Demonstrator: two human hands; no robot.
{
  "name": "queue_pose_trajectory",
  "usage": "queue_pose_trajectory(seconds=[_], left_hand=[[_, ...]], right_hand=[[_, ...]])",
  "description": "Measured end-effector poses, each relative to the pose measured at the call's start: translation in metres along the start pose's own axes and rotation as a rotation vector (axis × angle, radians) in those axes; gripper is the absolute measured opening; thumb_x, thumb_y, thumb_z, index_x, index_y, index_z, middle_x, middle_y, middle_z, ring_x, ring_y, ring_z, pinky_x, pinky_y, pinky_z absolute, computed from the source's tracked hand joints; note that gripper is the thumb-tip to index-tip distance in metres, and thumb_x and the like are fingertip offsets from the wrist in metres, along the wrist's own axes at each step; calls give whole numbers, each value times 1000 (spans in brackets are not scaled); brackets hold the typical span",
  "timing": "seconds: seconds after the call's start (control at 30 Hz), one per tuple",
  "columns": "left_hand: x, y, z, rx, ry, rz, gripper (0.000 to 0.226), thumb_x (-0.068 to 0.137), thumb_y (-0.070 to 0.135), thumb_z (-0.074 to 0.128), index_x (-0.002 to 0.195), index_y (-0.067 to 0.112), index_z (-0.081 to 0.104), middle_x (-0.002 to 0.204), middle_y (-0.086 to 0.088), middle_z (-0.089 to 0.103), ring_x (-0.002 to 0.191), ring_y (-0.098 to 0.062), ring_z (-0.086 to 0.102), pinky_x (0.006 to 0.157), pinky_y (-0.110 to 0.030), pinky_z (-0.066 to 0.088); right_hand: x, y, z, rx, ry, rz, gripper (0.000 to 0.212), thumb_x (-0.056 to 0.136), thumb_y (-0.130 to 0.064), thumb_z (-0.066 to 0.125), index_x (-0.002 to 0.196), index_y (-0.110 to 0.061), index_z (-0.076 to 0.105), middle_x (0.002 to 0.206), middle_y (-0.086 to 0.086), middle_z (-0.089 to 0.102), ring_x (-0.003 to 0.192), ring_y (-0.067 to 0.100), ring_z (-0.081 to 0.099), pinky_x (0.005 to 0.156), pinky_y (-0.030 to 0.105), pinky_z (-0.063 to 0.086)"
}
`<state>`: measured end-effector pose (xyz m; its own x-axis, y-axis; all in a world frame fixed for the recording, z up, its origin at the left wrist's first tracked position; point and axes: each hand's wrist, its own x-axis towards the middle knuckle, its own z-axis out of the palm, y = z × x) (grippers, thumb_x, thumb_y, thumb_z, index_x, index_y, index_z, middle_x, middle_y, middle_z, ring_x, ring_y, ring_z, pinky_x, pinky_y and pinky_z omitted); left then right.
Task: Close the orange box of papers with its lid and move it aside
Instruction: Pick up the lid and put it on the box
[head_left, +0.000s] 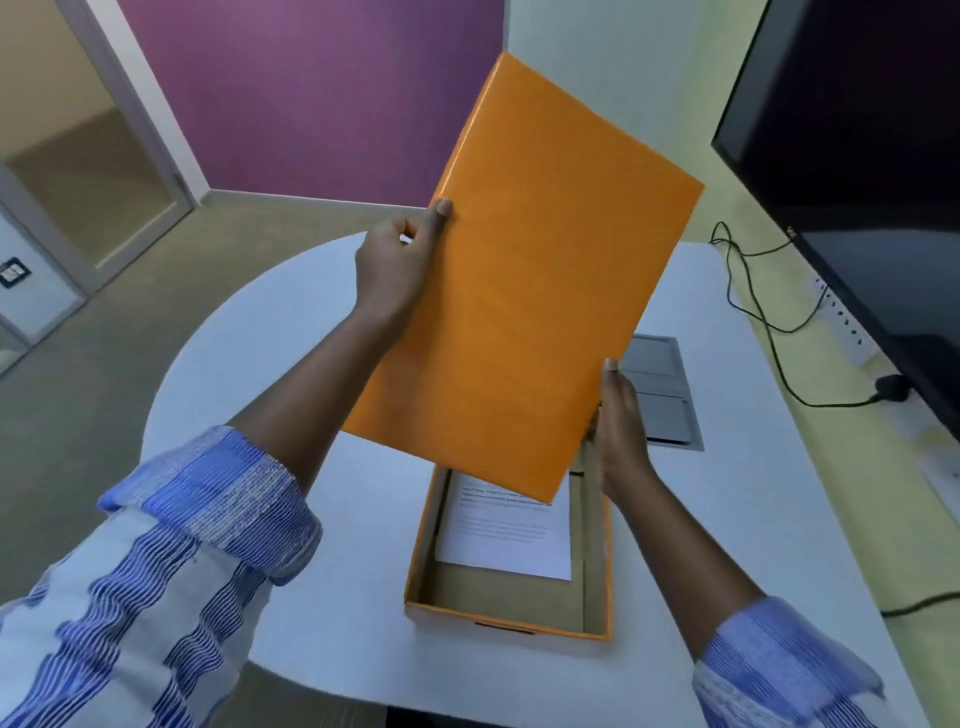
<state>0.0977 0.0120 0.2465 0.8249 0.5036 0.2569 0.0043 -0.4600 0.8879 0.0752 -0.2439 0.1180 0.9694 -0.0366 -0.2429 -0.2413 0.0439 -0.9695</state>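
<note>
The orange lid (524, 280) is held up in the air, tilted, above the far end of the open orange box (418, 571). My left hand (397, 260) grips the lid's left edge, thumb on top. My right hand (618, 431) grips the lid's lower right edge. The box stands on the white table (311, 519) near its front edge. Inside it lie white printed papers (506, 535) on a brown cardboard bottom. The lid hides the box's far end.
A grey cable hatch (662, 395) is set in the table behind the box. A large dark screen (857, 156) hangs on the right wall, with black cables (769, 322) and a plug below it. Carpeted floor and a glass door lie to the left.
</note>
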Motion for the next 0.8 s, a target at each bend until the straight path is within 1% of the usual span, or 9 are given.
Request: queue_pose_trajectory(seconds=[0.07,0.1,0.2,0.3,0.4,0.43,0.6,0.7,0.8], left_hand=[[-5,-7,18,33,-5,-111,56,94,69,45,67,20,40,65,6,43,60,-10,41,54,-28,31],[-8,-14,26,50,-17,-160,55,96,67,43,69,19,40,67,4,43,62,-12,42,55,-29,31],[-22,-39,47,112,-105,-269,54,98,64,42,93,11,54,86,-1,54,76,-16,51,57,-29,33],[-47,-67,63,167,-177,-321,57,95,65,47,107,11,56,94,0,57,84,-19,56,57,-28,35],[-72,-95,77,271,-215,-363,69,93,64,51,121,1,60,115,-14,65,104,-34,63,74,-35,46],[-80,-105,80,313,-220,-376,72,93,63,51,124,-1,60,121,-18,65,108,-37,63,78,-38,49],[-111,-138,91,509,-259,-470,79,92,68,46,131,0,56,133,-23,53,123,-42,53,100,-50,49],[-121,-148,93,588,-298,-480,77,93,67,46,134,2,57,134,-23,52,126,-42,52,101,-50,47],[-123,-153,91,616,-339,-439,74,95,63,48,135,2,54,136,-24,51,127,-42,50,100,-50,46]], right_hand=[[-2,0,-5,12,8,-3,42,87,-75,49,115,-45,59,120,-12,68,110,16,66,92,43,54],[-2,0,-10,-5,34,-7,40,88,-73,50,115,-44,58,120,-11,67,109,17,65,91,43,54],[3,8,-28,-101,108,11,51,94,-64,50,132,-30,53,128,-2,62,106,20,63,92,48,55],[6,20,-45,-240,104,48,59,95,-62,51,141,-25,45,131,1,57,108,24,60,91,48,53],[4,34,-55,-357,85,57,61,95,-60,52,142,-22,45,124,2,59,94,16,59,75,37,48],[3,39,-56,-390,77,66,61,95,-59,52,142,-21,45,123,3,60,94,17,59,75,36,47],[3,61,-56,-609,67,118,61,94,-58,55,132,-11,54,126,14,58,109,33,60,93,49,52],[3,70,-55,-764,56,146,70,94,-61,52,136,-5,51,132,20,51,118,39,55,98,53,50],[5,76,-54,-818,19,147,72,94,-60,52,141,-5,46,137,20,48,123,39,52,100,54,49]])
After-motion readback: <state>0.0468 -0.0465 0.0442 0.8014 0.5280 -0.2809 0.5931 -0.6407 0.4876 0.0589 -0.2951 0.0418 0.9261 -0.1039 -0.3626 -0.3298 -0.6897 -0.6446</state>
